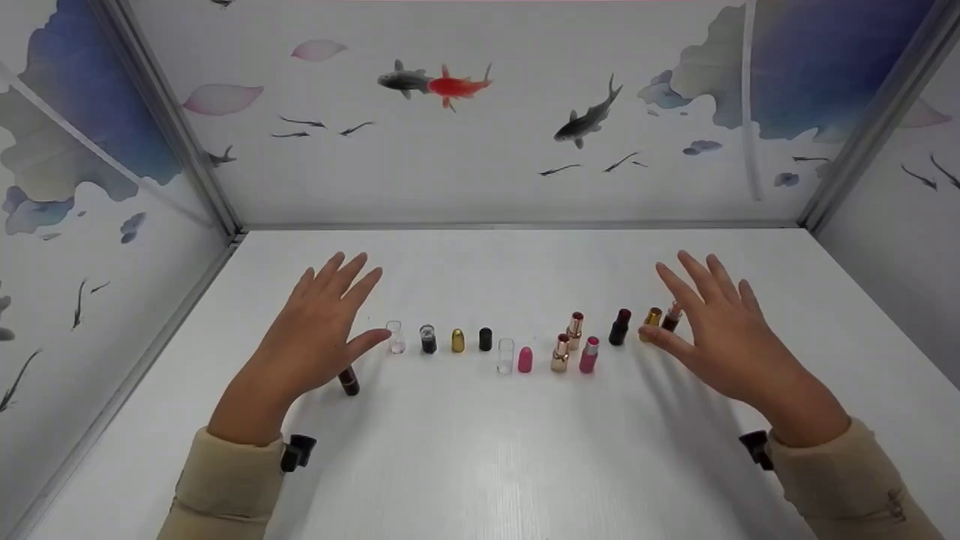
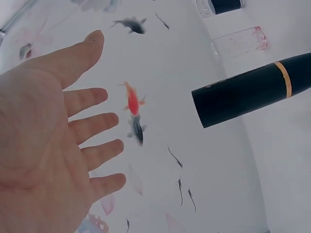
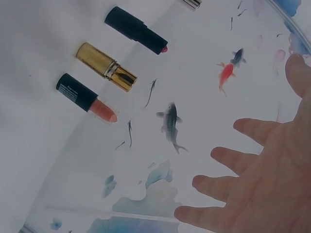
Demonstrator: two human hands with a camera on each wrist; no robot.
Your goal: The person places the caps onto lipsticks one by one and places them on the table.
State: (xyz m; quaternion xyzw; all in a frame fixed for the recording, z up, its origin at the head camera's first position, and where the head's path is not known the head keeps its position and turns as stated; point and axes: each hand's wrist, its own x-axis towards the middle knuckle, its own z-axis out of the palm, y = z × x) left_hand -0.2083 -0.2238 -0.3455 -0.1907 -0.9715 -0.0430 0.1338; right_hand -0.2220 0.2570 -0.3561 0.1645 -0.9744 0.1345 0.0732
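Observation:
My left hand hovers with spread fingers over the left side of the white table. Below it stands a dark tube, which shows a gold band in the left wrist view. A clear cap is near the left thumb. My right hand, fingers also spread, hangs above the right side and holds nothing. By its thumb stands a gold lipstick, partly hidden in the head view. Next to that is a coral lipstick with a dark base. Left of these stands a black lipstick.
Between the hands stand a clear-and-black cap, gold cap, black cap, second clear cap, pink cap, two rose-gold lipsticks and a pink lipstick. Fish-patterned panels border the table.

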